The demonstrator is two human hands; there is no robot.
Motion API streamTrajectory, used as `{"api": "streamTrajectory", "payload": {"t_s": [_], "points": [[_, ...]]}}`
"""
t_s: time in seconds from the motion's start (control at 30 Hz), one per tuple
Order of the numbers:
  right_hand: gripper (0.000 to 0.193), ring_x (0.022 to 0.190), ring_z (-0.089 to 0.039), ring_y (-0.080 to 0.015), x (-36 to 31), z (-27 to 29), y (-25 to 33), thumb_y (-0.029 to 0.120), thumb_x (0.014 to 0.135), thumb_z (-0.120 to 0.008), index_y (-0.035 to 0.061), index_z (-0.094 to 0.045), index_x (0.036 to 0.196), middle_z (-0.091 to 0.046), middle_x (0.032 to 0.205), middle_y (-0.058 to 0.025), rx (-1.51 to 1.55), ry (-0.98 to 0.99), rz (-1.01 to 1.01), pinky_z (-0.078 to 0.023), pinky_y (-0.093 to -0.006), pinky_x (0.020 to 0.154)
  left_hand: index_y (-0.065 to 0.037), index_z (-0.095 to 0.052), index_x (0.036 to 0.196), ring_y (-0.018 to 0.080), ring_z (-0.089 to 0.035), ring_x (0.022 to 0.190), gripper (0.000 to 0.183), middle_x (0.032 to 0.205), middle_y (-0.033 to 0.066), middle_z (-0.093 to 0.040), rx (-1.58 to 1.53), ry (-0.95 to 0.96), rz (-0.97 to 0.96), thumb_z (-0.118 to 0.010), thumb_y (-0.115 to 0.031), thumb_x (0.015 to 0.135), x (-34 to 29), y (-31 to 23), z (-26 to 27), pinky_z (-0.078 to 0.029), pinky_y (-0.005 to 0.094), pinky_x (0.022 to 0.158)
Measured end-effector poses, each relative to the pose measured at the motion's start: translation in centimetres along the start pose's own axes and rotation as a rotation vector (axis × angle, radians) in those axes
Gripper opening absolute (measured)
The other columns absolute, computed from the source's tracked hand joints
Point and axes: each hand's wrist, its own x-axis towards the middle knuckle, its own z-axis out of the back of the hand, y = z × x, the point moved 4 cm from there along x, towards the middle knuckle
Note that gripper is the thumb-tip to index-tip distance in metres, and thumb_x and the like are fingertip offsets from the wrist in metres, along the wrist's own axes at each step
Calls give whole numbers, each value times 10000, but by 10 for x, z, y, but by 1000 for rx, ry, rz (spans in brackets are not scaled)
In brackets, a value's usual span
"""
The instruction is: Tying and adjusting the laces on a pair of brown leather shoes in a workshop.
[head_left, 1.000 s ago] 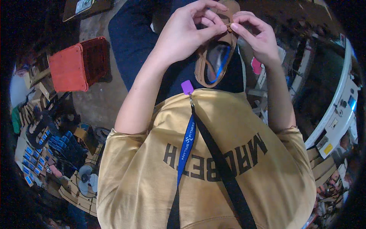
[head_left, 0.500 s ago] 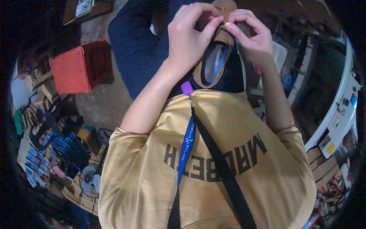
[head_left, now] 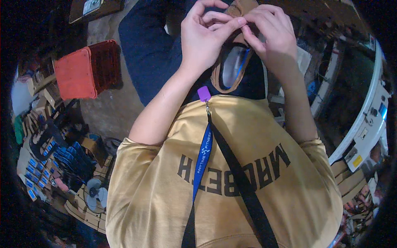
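Note:
A brown moccasin-style shoe (head_left: 232,71) lies on my dark-trousered lap, its heel toward me and its toe pointing away. It has a grey insole with a blue strip along one side. Over the front of the shoe, my left hand (head_left: 203,38) has thumb and fingers pinched together, meeting the fingertips of my right hand (head_left: 273,40). My right hand is closed in a pinch too. Between them is the shoe's thin brown lace, mostly covered by the fingers now. Its knot is also behind my hands.
A red plastic crate (head_left: 75,73) stands on the floor at the left. Below it are a small fan (head_left: 96,194) and piles of wooden-looking shoe forms and blue-marked pieces. A white curved machine or table edge (head_left: 364,120) runs along the right. A purple tag (head_left: 204,94) hangs from my lanyard.
My right hand has turned inward, its fingers curling over the lace. Both hands have closed together, hiding the knot seen before. The shoe has shifted slightly.

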Motion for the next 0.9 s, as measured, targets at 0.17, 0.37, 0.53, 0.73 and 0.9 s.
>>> {"api": "streamTrajectory", "payload": {"t_s": [0.17,0.37,0.53,0.73,0.9], "points": [[205,985,-685,-255,-13,-12,-9,79,780,-862,40,-753,949,-742,974,-80,149,-203,-29,-548,-368,886,1,-509,1228,90,-692,907,345,957,69,-725,-218,-12,-95,-712,42,952,0,12,1,-556,216,797],[221,943,-705,-242,-20,-20,-9,73,755,-878,50,-785,954,-756,959,-69,162,-350,-112,-558,-354,851,-21,-522,1236,89,-692,877,334,958,62,-727,-242,-39,-14,-713,7,964,0,19,-3,-545,205,795],[205,912,-711,-229,-23,-21,-12,48,763,-861,48,-786,954,-755,964,-68,132,-381,35,-564,-337,802,-23,-530,1240,88,-692,864,334,920,46,-733,-341,-20,153,-720,-17,965,5,19,-1,-541,209,811],[163,897,-711,-248,-17,-17,-16,24,823,-806,36,-780,984,-746,959,-86,140,-286,25,-564,-346,800,-10,-545,1251,85,-704,897,356,971,69,-758,-137,107,132,-734,-6,950,12,5,3,-557,218,787],[135,949,-706,-195,-24,-24,-40,35,920,-732,-14,-756,1044,-748,1008,-103,525,-84,-203,-548,-310,873,16,-548,1294,79,-708,859,399,967,70,-762,-63,205,179,-719,54,936,17,-3,2,-554,215,774]]}}
